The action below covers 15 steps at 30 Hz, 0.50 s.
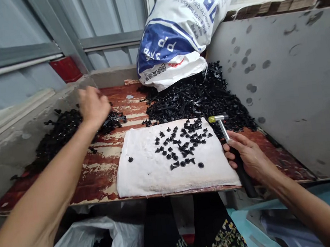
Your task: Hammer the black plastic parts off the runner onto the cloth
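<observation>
a white sack with blue print (173, 36) leans over the back edge of the worktop (98, 166), its lower end resting on a large heap of black parts (192, 101) and covering some of it. that heap spreads toward the right edge, where a spotted grey board (285, 87) stands like a side wall. a second dark pile (58, 130) lies along the left edge, against a low grey ledge. a white cloth (147, 180) reaches the middle of the front edge; loose black pieces (184, 151) with round heads are strewn on it, mostly toward its back right corner, with one apart near its left side. below the front edge, to the left, hangs an open whitish bag (124, 238) with something dark inside.

the right hand (249, 154) has its grip wrapped round the black handle of a small hammer (241, 168), just beside the cloth's right side; the metal head, yellow at one end, points up and away over the edge of the heap. the left hand (94, 106) is at the second pile, fingers bent.

the left fingers are blurred, so i cannot tell whether that grip is closed or has anything in it. the forearm hides part of the pile, and both arms are cut off by the frame.
</observation>
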{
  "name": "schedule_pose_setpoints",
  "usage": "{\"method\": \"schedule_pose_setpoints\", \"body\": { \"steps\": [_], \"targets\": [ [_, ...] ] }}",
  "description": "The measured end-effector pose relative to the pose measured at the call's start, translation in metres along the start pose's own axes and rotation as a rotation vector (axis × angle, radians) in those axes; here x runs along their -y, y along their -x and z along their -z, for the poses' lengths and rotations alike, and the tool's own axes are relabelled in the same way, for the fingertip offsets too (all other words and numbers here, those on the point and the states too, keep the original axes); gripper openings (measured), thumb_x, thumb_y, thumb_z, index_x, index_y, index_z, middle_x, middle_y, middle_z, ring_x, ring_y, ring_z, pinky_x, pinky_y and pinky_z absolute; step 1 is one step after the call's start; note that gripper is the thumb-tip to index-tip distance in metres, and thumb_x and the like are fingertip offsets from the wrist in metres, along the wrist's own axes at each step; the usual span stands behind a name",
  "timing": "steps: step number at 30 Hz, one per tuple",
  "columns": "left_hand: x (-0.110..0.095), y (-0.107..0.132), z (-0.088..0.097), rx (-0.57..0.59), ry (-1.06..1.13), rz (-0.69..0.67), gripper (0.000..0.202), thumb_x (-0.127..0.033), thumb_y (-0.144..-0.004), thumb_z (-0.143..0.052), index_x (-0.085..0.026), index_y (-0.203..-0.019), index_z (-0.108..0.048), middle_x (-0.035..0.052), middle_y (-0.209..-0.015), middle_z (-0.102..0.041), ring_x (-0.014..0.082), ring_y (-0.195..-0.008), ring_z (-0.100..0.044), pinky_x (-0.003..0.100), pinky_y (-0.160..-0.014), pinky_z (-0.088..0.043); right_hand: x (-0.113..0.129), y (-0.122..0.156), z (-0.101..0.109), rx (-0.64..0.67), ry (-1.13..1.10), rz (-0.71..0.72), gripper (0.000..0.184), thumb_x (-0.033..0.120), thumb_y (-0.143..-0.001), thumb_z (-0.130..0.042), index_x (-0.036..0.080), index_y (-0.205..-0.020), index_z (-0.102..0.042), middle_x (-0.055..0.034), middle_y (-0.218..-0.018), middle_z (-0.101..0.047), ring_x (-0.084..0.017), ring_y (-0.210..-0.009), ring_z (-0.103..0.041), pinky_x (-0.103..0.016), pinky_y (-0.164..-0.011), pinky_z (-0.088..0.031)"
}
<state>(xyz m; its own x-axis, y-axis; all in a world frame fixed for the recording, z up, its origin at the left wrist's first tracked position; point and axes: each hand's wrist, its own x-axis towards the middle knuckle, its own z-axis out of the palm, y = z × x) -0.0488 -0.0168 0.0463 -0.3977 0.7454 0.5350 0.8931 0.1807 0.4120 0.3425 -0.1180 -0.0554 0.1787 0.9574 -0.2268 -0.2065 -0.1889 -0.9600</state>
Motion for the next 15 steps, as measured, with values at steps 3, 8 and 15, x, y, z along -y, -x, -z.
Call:
{"method": "schedule_pose_setpoints", "body": {
  "steps": [3, 8, 15],
  "targets": [
    [-0.04, 0.022, -0.042, 0.501, -0.023, -0.309, 0.022, -0.02, -0.083, -0.048, -0.015, -0.095, -0.066, 0.0075, -0.093, -0.068, 0.0251, -0.094, -0.062, 0.036, -0.087, -0.046, -0.001, -0.001, 0.002, -0.019, -0.07, -0.044, 0.048, 0.027, -0.061, -0.072, 0.026, -0.104, -0.051, 0.01, -0.057, -0.05, -0.007, -0.04, -0.038, -0.015, -0.028, -0.031],
    [-0.091, 0.035, -0.108, 0.541, 0.022, -0.394, 0.039, -0.011, -0.081, -0.05, -0.017, -0.118, -0.06, 0.0101, -0.117, -0.062, 0.0249, -0.113, -0.056, 0.035, -0.098, -0.042, -0.002, -0.003, 0.005, 0.069, -0.013, -0.009, 0.039, 0.035, -0.059, -0.074, 0.022, -0.087, -0.049, 0.0097, -0.058, -0.048, -0.005, -0.039, -0.036, -0.015, -0.027, -0.031],
    [-0.112, 0.033, -0.097, 0.734, 0.148, -0.366, 0.028, -0.012, -0.083, -0.06, -0.017, -0.111, -0.064, 0.0113, -0.123, -0.058, 0.0272, -0.118, -0.053, 0.043, -0.102, -0.041, 0.003, -0.004, 0.003, 0.148, 0.183, 0.062, 0.016, 0.03, -0.074, -0.061, 0.02, -0.08, -0.05, 0.0106, -0.049, -0.045, -0.006, -0.033, -0.037, -0.019, -0.029, -0.033]
  ]
}}
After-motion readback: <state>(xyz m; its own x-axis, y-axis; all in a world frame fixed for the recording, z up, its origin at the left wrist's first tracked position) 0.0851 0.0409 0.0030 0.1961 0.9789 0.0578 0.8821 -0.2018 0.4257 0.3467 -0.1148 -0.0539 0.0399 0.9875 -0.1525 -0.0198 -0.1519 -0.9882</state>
